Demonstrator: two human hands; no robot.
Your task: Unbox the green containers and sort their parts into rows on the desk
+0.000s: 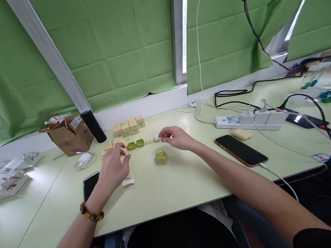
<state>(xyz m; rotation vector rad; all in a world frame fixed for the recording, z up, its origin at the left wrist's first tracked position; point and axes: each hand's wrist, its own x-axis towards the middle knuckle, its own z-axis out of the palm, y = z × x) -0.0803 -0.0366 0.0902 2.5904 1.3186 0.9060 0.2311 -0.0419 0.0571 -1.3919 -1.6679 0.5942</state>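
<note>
My left hand (115, 163), with a beaded bracelet at the wrist, is over a flat kraft-paper box (129, 174). Its fingers are curved and apart from the thumb, and I see nothing between them. My right hand (177, 137) has its fingers drawn together at a small white piece (156, 139), just above the table. Below and between my hands sits a small clear container with a green lid (161, 156). Two small green open trays (136, 144) stand in a row with tiny yellowish pieces (148, 142) to their right.
Several small kraft boxes (129, 127) stand at the back. A cardboard carton (71, 135) and a black cylinder (93, 126) are back left. A phone (90, 185) lies by my left forearm, another phone (241, 150) right. A power strip (250, 121) and cables lie further right.
</note>
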